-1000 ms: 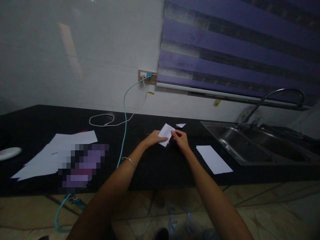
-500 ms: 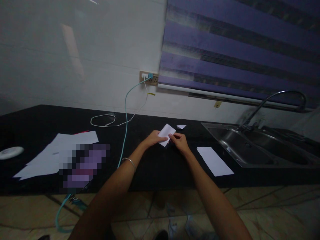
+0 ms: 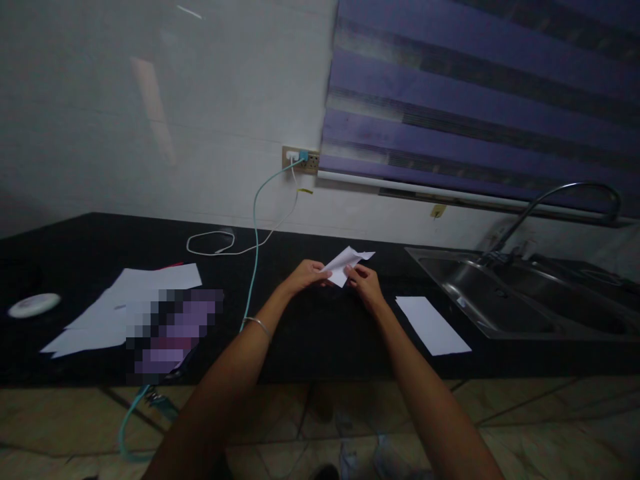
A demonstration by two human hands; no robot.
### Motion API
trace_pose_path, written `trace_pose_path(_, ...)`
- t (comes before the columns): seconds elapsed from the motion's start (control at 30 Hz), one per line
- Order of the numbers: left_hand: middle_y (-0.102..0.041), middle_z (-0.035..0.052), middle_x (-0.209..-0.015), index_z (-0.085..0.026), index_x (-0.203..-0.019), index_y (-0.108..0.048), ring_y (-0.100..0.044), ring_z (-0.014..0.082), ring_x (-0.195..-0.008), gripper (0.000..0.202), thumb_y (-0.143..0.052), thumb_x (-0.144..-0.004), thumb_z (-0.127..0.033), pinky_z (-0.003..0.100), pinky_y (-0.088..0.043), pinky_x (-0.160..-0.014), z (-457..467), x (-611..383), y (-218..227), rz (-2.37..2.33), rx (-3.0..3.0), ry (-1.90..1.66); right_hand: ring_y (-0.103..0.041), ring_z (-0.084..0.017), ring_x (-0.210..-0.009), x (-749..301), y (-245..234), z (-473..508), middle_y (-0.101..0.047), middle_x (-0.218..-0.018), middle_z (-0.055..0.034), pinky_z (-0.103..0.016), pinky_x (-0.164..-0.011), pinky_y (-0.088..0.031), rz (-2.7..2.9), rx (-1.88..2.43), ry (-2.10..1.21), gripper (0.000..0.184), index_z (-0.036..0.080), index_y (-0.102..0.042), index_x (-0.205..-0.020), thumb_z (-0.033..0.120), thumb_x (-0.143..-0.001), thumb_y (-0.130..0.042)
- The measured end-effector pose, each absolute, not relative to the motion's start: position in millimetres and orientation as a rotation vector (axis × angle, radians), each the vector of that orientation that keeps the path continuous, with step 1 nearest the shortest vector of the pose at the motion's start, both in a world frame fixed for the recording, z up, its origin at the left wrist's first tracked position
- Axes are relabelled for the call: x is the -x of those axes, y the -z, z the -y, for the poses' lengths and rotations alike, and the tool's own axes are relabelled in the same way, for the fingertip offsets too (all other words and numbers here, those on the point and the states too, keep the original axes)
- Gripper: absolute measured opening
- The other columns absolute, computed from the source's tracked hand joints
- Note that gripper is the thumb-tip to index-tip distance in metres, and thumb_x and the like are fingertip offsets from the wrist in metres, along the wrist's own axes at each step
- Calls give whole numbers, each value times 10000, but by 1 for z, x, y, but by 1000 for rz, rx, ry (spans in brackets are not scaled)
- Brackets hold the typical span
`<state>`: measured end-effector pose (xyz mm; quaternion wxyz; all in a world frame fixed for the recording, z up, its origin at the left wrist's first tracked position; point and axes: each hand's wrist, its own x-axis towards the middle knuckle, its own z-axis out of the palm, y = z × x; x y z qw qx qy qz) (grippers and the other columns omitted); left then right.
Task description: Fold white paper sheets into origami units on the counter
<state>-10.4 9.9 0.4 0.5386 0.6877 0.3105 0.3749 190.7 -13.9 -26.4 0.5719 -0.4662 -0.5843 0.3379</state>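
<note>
Paper, white and creased, is in both hands; I'd call the work partway along. From my remote feed, at least one fold looks made, since one face catches the light differently from the other, but the faces don't lie flat together, so I judge the shaping unfinished. How many folds are in, can't tell from up here. What's left, as far as I can see: the held piece needs settling, and the white slip on the right lies flat, touched by neither hand; its doubled corner suggests more than one layer. Large sheets over on the left also lie flat, well apart from the hands.

Position: the held piece sits between the two hands, above the black counter; whether its underside touches, I can't tell. Left hand pinches its left side, thumb on top, fingers underneath. Right hand grips the near right edge between thumb and fingers, fingertips partly hidden. Small white tip pokes out past the far right edge; separate piece or part of the same one, unclear to me. Sink well off to the right.
</note>
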Motion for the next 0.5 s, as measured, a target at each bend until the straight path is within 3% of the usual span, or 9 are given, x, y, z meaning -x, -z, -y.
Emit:
trace_pose_path(0.2, -698, 87, -663, -82, -724, -666, -607, 113, -551, 260, -721, -730, -337, 198, -423, -540, -13, 8, 3, -773, -1626, -886, -552, -148, -552, -190, 30, 13, -674, -701, -63, -270, -542, -425, 1368, 1074, -870, 402, 130, -705, -840, 495, -672, -711)
trace_pose_path(0.5, -714, 135, -747, -58, -825, -670, -664, 155, -620, 311, -701, -742, -356, 212, -424, -538, -16, 14, 5, -641, -1665, -685, -538, -140, -538, -192, 27, 18, -673, -692, -55, -266, -525, -404, 1415, 1067, -979, 386, 124, -716, -861, 454, -661, -732)
